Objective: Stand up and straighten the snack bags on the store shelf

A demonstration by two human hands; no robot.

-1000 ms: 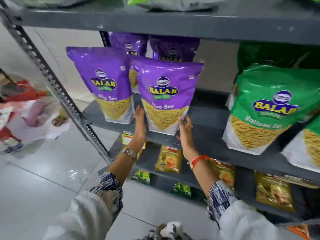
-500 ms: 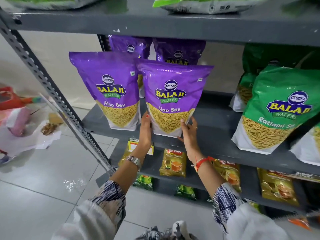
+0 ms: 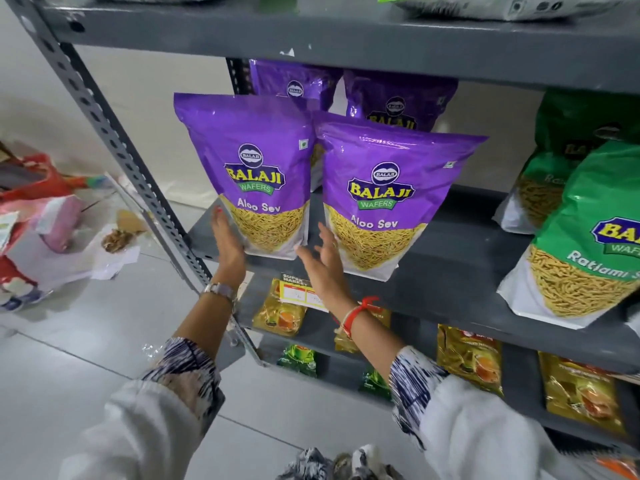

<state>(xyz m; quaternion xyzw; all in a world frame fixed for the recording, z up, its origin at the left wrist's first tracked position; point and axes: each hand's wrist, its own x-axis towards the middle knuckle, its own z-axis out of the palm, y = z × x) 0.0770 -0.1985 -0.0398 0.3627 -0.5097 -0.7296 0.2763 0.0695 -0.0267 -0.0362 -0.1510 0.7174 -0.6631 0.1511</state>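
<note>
Two purple Aloo Sev bags stand upright side by side at the front of the grey shelf point(image 3: 446, 271). The left purple bag point(image 3: 256, 168) has my left hand point(image 3: 227, 242) flat against its lower left edge, fingers straight. My right hand point(image 3: 322, 261) hovers open in the gap between it and the right purple bag point(image 3: 384, 192), fingers spread and blurred; whether it touches either bag I cannot tell. Two more purple bags point(image 3: 398, 102) stand behind them. Green Ratlami Sev bags point(image 3: 595, 237) lean on the same shelf to the right.
A perforated grey upright point(image 3: 114, 133) runs diagonally just left of my left hand. The upper shelf point(image 3: 346, 39) hangs close above the bags. Small yellow and green packets point(image 3: 280, 315) fill the lower shelves. Bags and litter point(image 3: 45, 220) lie on the tiled floor at left.
Both hands have left the right purple bag and moved left. My left hand now rests on the left bag's side; my right hand has opened in the gap. The view came closer.
</note>
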